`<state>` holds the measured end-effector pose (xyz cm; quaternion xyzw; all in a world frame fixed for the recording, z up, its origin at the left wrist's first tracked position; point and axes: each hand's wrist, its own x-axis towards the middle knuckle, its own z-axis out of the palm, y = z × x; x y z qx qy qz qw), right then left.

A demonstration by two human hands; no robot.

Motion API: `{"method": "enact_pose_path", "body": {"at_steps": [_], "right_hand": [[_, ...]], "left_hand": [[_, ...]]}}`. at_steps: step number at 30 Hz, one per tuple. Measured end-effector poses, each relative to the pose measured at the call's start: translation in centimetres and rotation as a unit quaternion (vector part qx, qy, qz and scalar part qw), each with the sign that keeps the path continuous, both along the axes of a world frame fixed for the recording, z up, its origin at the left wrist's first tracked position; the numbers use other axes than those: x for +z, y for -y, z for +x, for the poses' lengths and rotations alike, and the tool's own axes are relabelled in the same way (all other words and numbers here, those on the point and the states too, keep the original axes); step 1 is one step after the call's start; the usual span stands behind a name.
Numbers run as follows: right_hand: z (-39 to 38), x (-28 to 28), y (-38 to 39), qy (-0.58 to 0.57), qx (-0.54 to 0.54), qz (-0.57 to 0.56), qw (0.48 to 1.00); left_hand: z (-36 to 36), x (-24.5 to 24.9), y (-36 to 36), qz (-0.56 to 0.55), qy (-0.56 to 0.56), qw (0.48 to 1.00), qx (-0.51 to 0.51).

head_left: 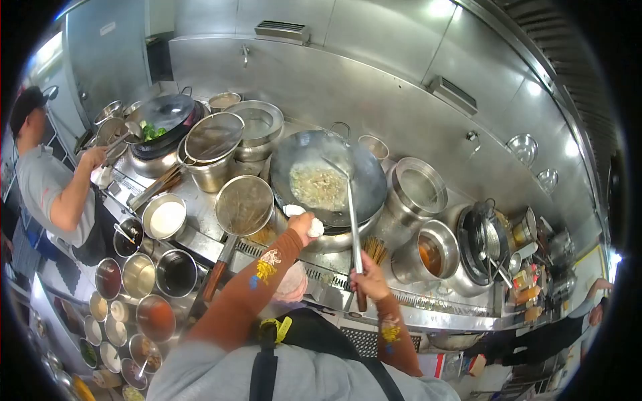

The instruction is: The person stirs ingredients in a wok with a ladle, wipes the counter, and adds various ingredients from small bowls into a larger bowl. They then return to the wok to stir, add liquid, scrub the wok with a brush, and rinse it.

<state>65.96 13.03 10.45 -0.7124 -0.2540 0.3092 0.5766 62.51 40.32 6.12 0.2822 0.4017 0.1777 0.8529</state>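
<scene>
My left grip (304, 228) is clenched around a folded white cloth (315, 230) against the near rim of the wok (287, 152) at the middle of the frame; whether a handle lies inside the cloth I cannot tell. My right grip (370, 279) is wrapped around the ladle (352, 208) low on its long shaft, just above the wooden end, with its head in the wok by the pale, bubbling food (319, 188).

Should the cloth slip or thin out under my fingers, the hot rim could burn me. A loose fold hanging low might scorch if there is flame underneath, which I can't see. If I tilted the wok too sharply, or swept the ladle too hard, liquid could slop over onto the tabletop (435, 292). My left forearm is near the wire strainer (245, 205), so a swinging elbow might catch its wooden handle. Steam could also blur my view of the food.

I can read no brand or word. The pale label (108, 29) at upper left and those on the bottles (528, 294) at lower right are too small; my sleeve (257, 274) bears only coloured figures.
</scene>
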Motion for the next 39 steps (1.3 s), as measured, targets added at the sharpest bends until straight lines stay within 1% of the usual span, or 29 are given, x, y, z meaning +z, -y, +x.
{"method": "enact_pose_path", "body": {"at_steps": [1,2,3,4,5,6,9,10,11,14,17,18,19,21,23,24,25,27,29,30,33,34,35,37,39], "right_hand": [[0.7,-5.6,0.1,0.076,-0.002,-0.025,0.997],[1.0,-9.4,0.0,0.259,-0.059,-0.017,0.964],[0.5,-8.7,0.2,0.262,-0.069,-0.035,0.962],[-0.8,-6.2,0.3,0.262,-0.078,-0.052,0.960],[-1.7,-5.0,0.3,0.261,-0.087,-0.070,0.959],[-2.2,-5.0,0.2,0.271,-0.110,-0.024,0.956],[-2.7,-4.2,0.7,0.248,-0.100,-0.103,0.958],[-2.3,-6.1,0.4,0.276,-0.100,-0.071,0.953],[-2.0,-7.6,1.1,0.250,-0.100,-0.067,0.961],[-2.3,-6.7,0.6,0.182,-0.104,-0.048,0.977],[-1.9,-6.0,0.7,0.111,-0.113,0.041,0.987],[-2.6,-3.7,0.6,0.084,-0.113,0.058,0.988],[-3.2,-0.5,0.8,0.031,-0.069,0.045,0.996],[-4.4,2.9,0.6,0.033,-0.065,0.091,0.993],[-2.4,3.7,1.0,0.010,-0.035,0.081,0.996],[-1.4,4.0,0.5,0.008,-0.061,0.069,0.996],[-0.9,4.1,-0.3,-0.008,-0.086,0.076,0.993],[0.8,2.9,-2.6,-0.018,-0.068,0.077,0.994],[1.1,0.8,-4.9,-0.055,-0.076,0.075,0.993],[1.2,0.8,-5.8,-0.073,-0.078,0.073,0.992],[3.2,2.4,-6.8,-0.191,-0.058,0.044,0.979],[3.1,4.0,-6.9,-0.208,-0.052,0.062,0.975],[3.0,4.7,-7.2,-0.187,-0.037,0.057,0.980],[4.5,4.0,-8.3,-0.139,-0.026,0.064,0.988],[5.4,3.4,-10.5,-0.123,-0.066,0.085,0.987]], "left_hand": [[-0.2,0.1,0.2,-0.004,0.003,1.000,-0.004],[-0.4,0.4,0.3,-0.009,0.007,1.000,-0.007],[-0.3,0.9,0.4,-0.013,0.015,1.000,-0.008],[-0.4,1.0,0.4,-0.012,0.009,0.999,-0.030],[-0.5,1.3,0.2,-0.021,0.004,0.999,-0.029],[-0.5,1.4,0.0,-0.032,-0.001,0.999,-0.028],[-0.6,1.1,-0.4,-0.063,0.007,0.996,-0.055],[-0.4,0.8,-0.6,-0.071,0.014,0.995,-0.069],[-0.1,0.5,-0.5,-0.066,-0.004,0.995,-0.069],[0.4,0.8,-0.7,-0.041,-0.045,0.997,-0.051],[-0.3,0.6,-0.1,-0.014,-0.021,0.998,-0.051],[0.3,-1.5,-0.6,-0.013,0.012,0.999,-0.034],[0.7,-2.8,-0.8,-0.016,0.033,0.999,-0.028],[0.8,-2.8,-0.5,-0.013,0.035,0.999,-0.008],[-0.2,-0.3,0.5,0.001,0.036,0.999,0.011],[-0.7,0.5,0.9,0.008,0.035,0.999,0.018],[-0.4,-0.3,0.7,-0.002,0.043,0.999,0.025],[0.5,-1.5,0.4,-0.021,0.060,0.997,0.036],[-0.3,0.6,1.5,-0.017,0.053,0.997,0.046],[-0.4,1.3,2.0,-0.017,0.050,0.997,0.053],[0.7,-0.2,2.8,0.016,0.104,0.989,0.100],[-0.1,1.5,3.1,0.011,0.071,0.991,0.111],[0.0,1.1,2.5,0.019,0.063,0.993,0.095],[-0.6,2.2,2.3,0.006,0.050,0.998,0.032],[0.9,-0.7,2.3,0.023,0.099,0.993,0.061]]}}
